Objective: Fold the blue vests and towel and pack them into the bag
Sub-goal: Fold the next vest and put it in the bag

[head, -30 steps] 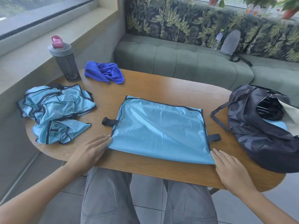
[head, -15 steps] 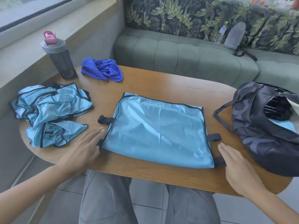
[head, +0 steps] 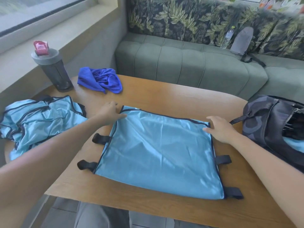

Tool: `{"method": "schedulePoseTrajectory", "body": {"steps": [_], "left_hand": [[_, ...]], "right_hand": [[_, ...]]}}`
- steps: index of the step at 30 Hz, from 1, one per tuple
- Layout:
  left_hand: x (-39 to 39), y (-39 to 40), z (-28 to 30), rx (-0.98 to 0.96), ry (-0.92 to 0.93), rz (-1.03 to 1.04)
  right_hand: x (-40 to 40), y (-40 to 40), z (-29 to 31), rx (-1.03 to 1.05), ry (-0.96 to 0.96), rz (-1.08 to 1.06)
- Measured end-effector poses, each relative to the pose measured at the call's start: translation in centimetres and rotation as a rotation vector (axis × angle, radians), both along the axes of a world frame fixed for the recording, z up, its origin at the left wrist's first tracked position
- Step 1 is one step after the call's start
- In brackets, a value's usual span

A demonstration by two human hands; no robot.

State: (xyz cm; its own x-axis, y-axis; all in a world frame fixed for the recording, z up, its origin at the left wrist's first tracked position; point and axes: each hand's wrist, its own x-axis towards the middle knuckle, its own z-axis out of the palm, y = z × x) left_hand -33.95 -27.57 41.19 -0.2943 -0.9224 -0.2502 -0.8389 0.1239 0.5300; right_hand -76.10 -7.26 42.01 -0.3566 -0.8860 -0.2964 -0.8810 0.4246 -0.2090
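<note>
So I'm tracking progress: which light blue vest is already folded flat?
The vest at the table's middle, under both hands; the other vests lie crumpled at left.

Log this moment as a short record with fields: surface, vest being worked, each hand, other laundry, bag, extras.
surface: wooden table
vest being worked: light blue vest, spread flat at the centre, black straps at its sides
left hand: at the vest's far left corner, touching it
right hand: at the vest's far right corner, touching it
other laundry: crumpled blue vests at the left; dark blue towel unfolded at the back
bag: dark, open, at the right, something light blue inside
extras: grey bottle with a pink cap
</note>
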Motion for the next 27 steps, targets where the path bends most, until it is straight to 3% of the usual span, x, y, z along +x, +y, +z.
{"method": "schedulePoseTrajectory", "body": {"steps": [7, 12, 19, 23, 27], "left_hand": [[-1.5, -2.2, 0.6, 0.119, 0.071, -0.092], [-0.1, -3.0, 5.0, 0.161, 0.176, -0.103], [1.3, -3.5, 14.9, 0.160, 0.719, -0.058], [1.8, -2.4, 19.8, 0.117, 0.922, -0.122], [3.0, -0.1, 20.2, -0.054, 0.904, -0.158]], "right_hand": [[-0.6, -1.6, 0.0, 0.000, -0.013, 0.028], [-0.2, -1.3, 5.8, -0.145, -0.158, -0.027], [-0.7, -2.2, 17.3, -0.505, -0.586, -0.242], [0.4, -1.4, 22.0, -0.791, -0.551, -0.178], [2.0, 1.2, 22.5, -0.863, -0.367, -0.017]]}}
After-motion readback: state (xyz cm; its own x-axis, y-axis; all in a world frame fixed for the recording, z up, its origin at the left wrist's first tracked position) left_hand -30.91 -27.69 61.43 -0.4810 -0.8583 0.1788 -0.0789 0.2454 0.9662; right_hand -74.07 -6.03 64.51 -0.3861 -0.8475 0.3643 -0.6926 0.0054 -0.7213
